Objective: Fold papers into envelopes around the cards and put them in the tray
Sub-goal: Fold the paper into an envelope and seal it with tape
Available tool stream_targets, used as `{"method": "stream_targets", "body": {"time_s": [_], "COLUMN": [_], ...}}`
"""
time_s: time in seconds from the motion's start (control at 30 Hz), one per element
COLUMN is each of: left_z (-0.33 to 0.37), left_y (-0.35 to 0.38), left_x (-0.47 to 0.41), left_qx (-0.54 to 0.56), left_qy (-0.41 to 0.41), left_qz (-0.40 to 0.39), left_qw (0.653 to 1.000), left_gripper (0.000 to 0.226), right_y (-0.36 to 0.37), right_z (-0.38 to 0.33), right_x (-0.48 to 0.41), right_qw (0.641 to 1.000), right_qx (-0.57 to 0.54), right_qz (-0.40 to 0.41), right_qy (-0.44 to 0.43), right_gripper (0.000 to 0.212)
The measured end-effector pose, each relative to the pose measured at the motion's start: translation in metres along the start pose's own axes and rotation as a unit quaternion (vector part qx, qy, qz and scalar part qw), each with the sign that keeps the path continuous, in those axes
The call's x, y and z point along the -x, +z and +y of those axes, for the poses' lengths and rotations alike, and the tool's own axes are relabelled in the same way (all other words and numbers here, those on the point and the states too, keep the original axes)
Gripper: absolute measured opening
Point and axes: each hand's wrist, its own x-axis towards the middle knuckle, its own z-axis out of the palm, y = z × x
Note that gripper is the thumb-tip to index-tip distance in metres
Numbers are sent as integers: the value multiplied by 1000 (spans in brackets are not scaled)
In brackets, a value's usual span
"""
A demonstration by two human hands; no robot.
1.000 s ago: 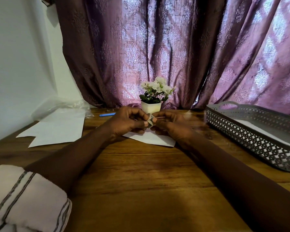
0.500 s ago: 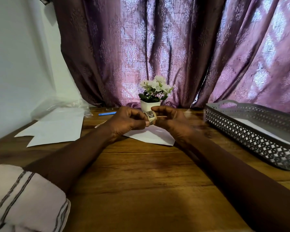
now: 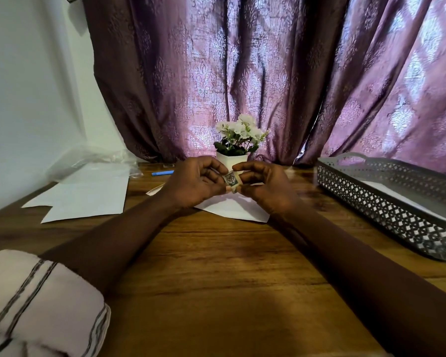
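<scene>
Head view, nearest first: a rolled pale sleeve (image 3: 36, 302) at the lower left, then both bare forearms reaching out over the wooden worktop (image 3: 216, 266). Now to the action: left hand (image 3: 193, 184) and right hand (image 3: 265, 188) meet in the middle, fingertips of both pinching a small patterned card (image 3: 231, 180) between them, held up just above a white sheet (image 3: 232, 208) lying flat on the worktop. Looks like the card is being readied before it goes down onto that sheet. To do this well, I'd say square the card to the sheet's middle, set it flat, and keep one hand pressing it while the other brings a corner over, so the folds land tight against the card's edges. Off to the left lie spare papers (image 3: 87, 197), with a blue pen (image 3: 162, 173) beyond them. To the right, well apart from the hands, sits the grey lattice tray (image 3: 387, 202), something white already lying inside. Furthest back, a small flower pot (image 3: 232, 161) stands before the purple curtain (image 3: 242, 73).
</scene>
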Motion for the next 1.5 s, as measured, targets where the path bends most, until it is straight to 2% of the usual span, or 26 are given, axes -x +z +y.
{"method": "stream_targets", "body": {"time_s": [0.27,0.43,0.63,0.8,1.03,1.17,1.5], "left_z": [5,10,13,11,11,9,5], "left_y": [4,7,9,12,14,13,11], "left_x": [-1,1,2,3,2,2,3], "left_qx": [37,29,-33,-87,-3,25,43], "left_qy": [11,44,78,122,62,45,16], "left_qz": [36,61,78,80,93,88,74], "left_qw": [999,997,993,986,994,995,996], "left_gripper": [36,37,32,14,30,26,14], "right_y": [-1,1,1,-1,2,2,3], "right_z": [1,1,3,3,-1,0,0], "right_x": [-4,-3,-4,-4,0,0,3], "right_qw": [1000,994,989,986,986,991,993], "right_qx": [-4,-89,-125,-137,-143,-108,-86], "right_qz": [23,39,57,61,57,57,58], "right_qy": [7,40,62,74,61,55,56], "right_gripper": [48,42,39,37,22,30,29]}}
